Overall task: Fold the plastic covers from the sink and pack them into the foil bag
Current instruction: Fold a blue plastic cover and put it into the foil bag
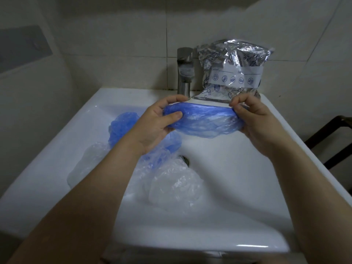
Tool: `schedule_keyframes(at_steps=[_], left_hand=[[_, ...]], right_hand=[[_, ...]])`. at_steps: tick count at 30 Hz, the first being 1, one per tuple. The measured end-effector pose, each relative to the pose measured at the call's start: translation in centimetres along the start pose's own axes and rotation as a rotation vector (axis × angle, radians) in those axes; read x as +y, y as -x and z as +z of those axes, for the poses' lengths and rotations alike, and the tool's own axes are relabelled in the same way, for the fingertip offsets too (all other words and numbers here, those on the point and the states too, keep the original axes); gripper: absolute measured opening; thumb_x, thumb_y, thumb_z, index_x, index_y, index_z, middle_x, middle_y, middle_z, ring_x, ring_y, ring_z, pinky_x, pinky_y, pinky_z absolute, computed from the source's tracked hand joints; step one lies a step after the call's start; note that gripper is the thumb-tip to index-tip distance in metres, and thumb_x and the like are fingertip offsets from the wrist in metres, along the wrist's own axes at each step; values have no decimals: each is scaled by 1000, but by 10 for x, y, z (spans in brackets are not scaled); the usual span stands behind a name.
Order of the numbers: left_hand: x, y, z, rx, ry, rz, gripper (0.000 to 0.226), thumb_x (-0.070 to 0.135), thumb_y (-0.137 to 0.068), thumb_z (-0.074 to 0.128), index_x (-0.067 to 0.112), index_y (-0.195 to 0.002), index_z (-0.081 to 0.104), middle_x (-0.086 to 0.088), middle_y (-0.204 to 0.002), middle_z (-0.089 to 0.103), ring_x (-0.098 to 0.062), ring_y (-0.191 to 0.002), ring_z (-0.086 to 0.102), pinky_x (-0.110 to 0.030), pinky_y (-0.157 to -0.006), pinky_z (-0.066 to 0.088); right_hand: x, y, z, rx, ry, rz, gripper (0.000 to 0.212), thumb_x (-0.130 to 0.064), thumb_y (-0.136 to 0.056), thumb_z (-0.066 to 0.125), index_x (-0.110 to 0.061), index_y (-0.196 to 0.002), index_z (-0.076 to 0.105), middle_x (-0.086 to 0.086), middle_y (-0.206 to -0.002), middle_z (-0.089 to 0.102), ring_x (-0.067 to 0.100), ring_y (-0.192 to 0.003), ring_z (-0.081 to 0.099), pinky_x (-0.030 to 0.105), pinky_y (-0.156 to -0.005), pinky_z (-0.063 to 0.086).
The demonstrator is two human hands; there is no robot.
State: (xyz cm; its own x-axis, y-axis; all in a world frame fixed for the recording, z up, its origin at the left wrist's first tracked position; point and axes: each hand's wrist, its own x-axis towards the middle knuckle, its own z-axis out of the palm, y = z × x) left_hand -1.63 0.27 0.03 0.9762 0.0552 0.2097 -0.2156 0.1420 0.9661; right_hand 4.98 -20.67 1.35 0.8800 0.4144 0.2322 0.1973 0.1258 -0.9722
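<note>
Presently, at left of centre, loose blue covers [123, 124] and clear covers [175, 185] lie crumpled in the sink [238, 168] basin, around the drain. My left hand [152, 126] pinches one end of a blue cover [202, 121], thumb on the front, fingers curled behind. The cover is held stretched across mid-frame, above the basin. My right hand [255, 121] pinches its other end between thumb and fingertips. Upper right, the foil bag [232, 71] stands beside the tap [183, 71]. Judgement: film weightless, limp, slippery, easily torn; best held at the gathered ends.
</note>
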Motion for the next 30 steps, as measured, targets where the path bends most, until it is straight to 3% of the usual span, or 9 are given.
schedule_keyframes(at_steps=[3,6,10,15,19,24,26,28,30], left_hand=[[0,0,2,11,37,1,59,-14,-88,38,26,-70,77,12,-76,71,1,-72,64,-13,-69,50],[-1,0,3,47,-34,-4,46,-7,-82,47,24,-64,76,11,-72,70,0,-69,61,-10,-66,45],[-5,0,7,145,-126,27,29,-3,-83,59,23,-77,70,14,-72,68,1,-73,59,-11,-74,44],[-3,1,9,151,-205,45,39,-10,-78,63,25,-96,67,14,-93,67,-6,-96,60,-27,-98,44],[1,3,17,208,-257,103,47,-10,-81,61,26,-112,59,21,-96,62,13,-85,58,-9,-86,45],[1,1,21,297,-291,121,45,-8,-82,61,24,-114,59,17,-93,63,14,-75,58,-3,-78,44],[-1,0,16,346,-480,144,38,-4,-83,61,19,-113,65,9,-98,65,4,-86,59,-5,-81,43],[-4,-4,12,370,-728,202,30,1,-84,61,19,-106,70,3,-96,64,-14,-100,58,-21,-90,45],[-6,-6,9,345,-859,204,25,4,-84,61,21,-100,71,4,-94,56,-21,-104,55,-27,-92,43]], right_hand=[[1,1,10,17,-87,51,32,3,-96,32,-15,-76,50,-10,-63,56,5,-53,48,14,-46,41],[2,2,15,80,-111,85,31,3,-89,31,-15,-70,48,-9,-57,51,7,-52,43,16,-45,36],[7,3,18,81,12,111,20,-12,-89,56,-18,-70,49,-4,-64,50,9,-60,48,20,-55,46],[2,3,8,-13,116,31,30,10,-76,65,-18,-82,54,0,-83,55,12,-71,55,20,-62,52],[-2,3,5,33,274,-109,36,13,-78,62,-23,-81,58,-6,-83,58,5,-70,53,17,-65,44],[3,1,10,177,554,-297,20,1,-83,63,-19,-83,61,-12,-81,56,-9,-68,51,7,-64,38],[6,-1,9,187,729,-338,8,-7,-83,66,-15,-85,64,-3,-91,50,-4,-74,44,3,-70,34],[8,-3,8,150,851,-344,3,-11,-83,67,-11,-86,66,1,-98,47,-1,-79,37,2,-71,32],[8,-3,6,121,872,-303,2,-11,-83,66,-10,-85,67,-1,-86,52,7,-77,42,9,-65,33]])
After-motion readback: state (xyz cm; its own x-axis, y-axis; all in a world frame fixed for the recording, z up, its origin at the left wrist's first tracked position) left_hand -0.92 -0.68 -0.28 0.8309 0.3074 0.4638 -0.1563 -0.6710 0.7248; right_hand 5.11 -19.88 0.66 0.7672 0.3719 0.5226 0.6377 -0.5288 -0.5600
